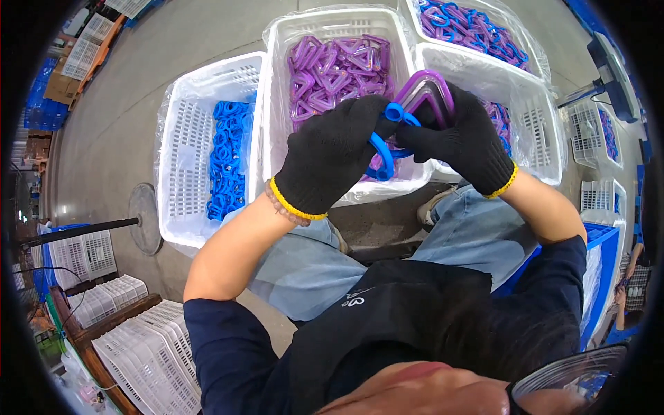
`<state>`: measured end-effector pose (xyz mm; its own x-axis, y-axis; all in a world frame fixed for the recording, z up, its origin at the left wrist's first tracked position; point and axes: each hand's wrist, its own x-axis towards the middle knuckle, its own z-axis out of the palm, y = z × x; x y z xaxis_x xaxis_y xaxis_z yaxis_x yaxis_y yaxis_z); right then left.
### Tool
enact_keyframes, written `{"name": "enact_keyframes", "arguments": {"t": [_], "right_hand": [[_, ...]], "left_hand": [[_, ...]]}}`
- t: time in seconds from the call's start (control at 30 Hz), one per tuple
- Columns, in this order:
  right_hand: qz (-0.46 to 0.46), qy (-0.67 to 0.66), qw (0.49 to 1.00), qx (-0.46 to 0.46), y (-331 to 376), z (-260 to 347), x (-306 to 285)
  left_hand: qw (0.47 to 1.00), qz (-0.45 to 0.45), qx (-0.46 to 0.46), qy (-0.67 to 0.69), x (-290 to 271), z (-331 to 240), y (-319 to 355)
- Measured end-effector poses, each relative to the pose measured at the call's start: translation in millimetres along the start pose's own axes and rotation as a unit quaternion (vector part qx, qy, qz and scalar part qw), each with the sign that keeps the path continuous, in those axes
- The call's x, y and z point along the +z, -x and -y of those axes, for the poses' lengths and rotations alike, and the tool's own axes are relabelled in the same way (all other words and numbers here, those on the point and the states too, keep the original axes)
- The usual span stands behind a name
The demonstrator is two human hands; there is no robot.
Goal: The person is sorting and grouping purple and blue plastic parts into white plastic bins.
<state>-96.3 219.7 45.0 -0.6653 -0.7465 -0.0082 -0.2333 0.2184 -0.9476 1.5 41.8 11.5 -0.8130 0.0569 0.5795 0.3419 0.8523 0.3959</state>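
Observation:
Both my hands wear black knit gloves with yellow cuffs and meet above the baskets. My left hand is closed on a blue curved plastic piece, which has a round, tube-like end. My right hand grips a purple plastic triangle frame with a see-through inner band, its corner pointing up and away from me. The blue piece and the triangle touch or overlap between my fingers; whether they are joined, I cannot tell. Some purple also shows just below the blue piece, partly hidden.
Ahead, a white basket lined with clear plastic holds purple triangles. A left basket holds blue rings. Right baskets hold mixed purple and blue pieces. A round-based stand is at left, stacked crates lower left.

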Motion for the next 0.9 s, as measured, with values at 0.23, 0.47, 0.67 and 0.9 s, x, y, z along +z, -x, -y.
{"name": "enact_keyframes", "arguments": {"t": [0.23, 0.47, 0.67, 0.9], "right_hand": [[0.034, -0.077, 0.995, 0.046, 5.4, -1.6, -1.2], [0.04, -0.05, 0.997, -0.032, 6.8, -4.1, -1.1], [0.03, -0.025, 0.999, 0.002, 8.0, 1.2, -6.1], [0.189, 0.184, 0.908, -0.327, -13.5, -0.3, -41.9]], "left_hand": [[0.996, 0.02, -0.005, 0.088, -6.0, 5.8, -1.2], [0.997, 0.019, 0.016, 0.067, -11.6, -0.5, -1.7], [0.962, -0.016, -0.117, 0.246, -6.4, 3.0, 0.6], [0.865, 0.001, -0.3, 0.403, -13.9, -3.3, -4.9]]}}
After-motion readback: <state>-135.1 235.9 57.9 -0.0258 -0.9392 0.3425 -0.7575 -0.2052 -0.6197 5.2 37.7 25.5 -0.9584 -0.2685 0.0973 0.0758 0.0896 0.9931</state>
